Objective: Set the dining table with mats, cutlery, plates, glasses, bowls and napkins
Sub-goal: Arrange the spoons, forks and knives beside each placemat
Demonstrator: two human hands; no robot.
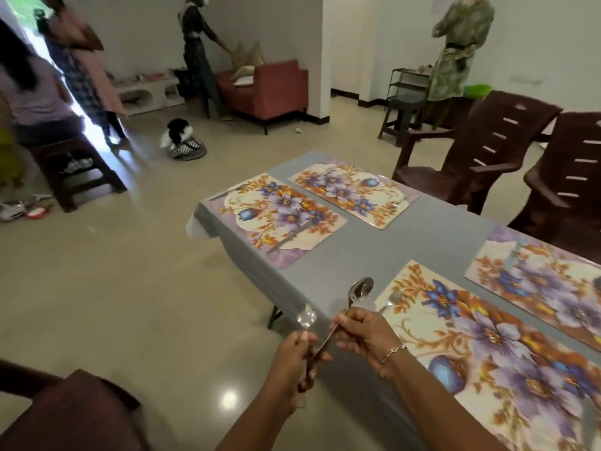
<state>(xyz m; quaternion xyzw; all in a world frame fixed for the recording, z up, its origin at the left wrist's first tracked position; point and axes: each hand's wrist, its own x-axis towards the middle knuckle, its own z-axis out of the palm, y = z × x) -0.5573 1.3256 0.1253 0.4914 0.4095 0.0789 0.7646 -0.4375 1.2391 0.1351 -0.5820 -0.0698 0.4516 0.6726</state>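
Several floral place mats lie on the grey-clothed table (432,236). The nearest mat (507,362) has a fork (392,299) on its left end. Two far mats (279,216) (353,193) carry cutlery at their ends. My left hand (297,359) grips a spoon (306,315) upright, off the table's left edge. My right hand (362,333) pinches the handles of spoons (359,292) whose bowls rise over the table edge, just left of the nearest mat.
Two brown plastic chairs (481,148) stand along the table's far side; another chair (74,415) is at my lower left. A fourth mat (536,281) lies at right. People stand near a red sofa (270,89) and a stool (71,170) across the open floor.
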